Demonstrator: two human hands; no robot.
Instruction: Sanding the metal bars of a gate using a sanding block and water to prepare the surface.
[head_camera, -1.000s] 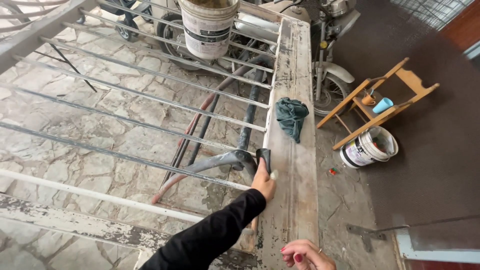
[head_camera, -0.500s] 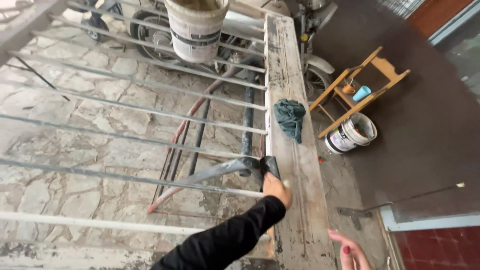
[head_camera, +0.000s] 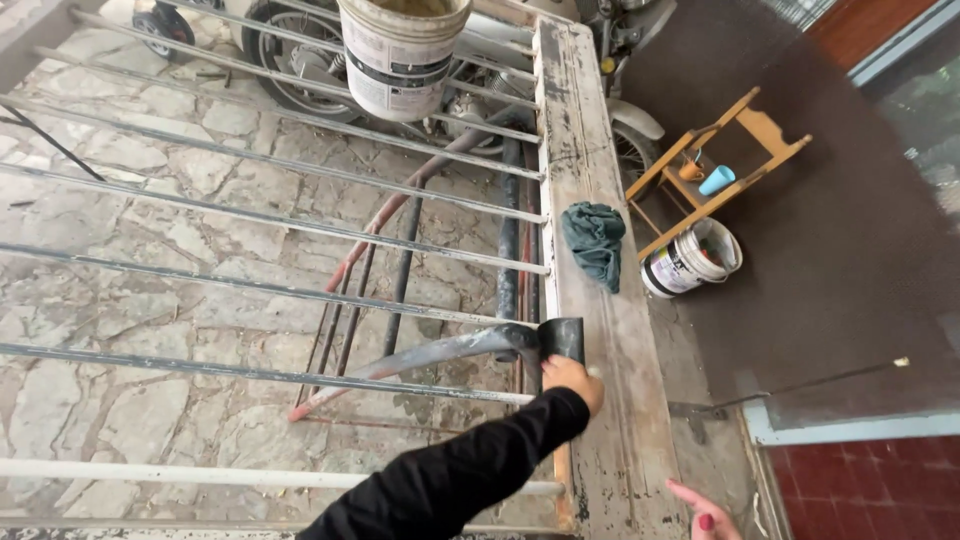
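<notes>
- My left hand (head_camera: 572, 378) closes its grip on a dark sheet of sandpaper (head_camera: 562, 338), pressed against the worn frame rail (head_camera: 592, 180) of the metal gate where a grey bar (head_camera: 300, 300) meets it.
- My right hand (head_camera: 705, 512) hovers open at the lower edge, holding nothing.
- A green rag (head_camera: 595, 242) lies further along the rail.
- A white bucket (head_camera: 400, 55) hangs beyond.

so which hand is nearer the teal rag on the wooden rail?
Left. The left hand grips the dark sheet on the rail's edge, just below the teal rag. The right hand is further down at the frame's bottom, right of the wooden rail.
</notes>
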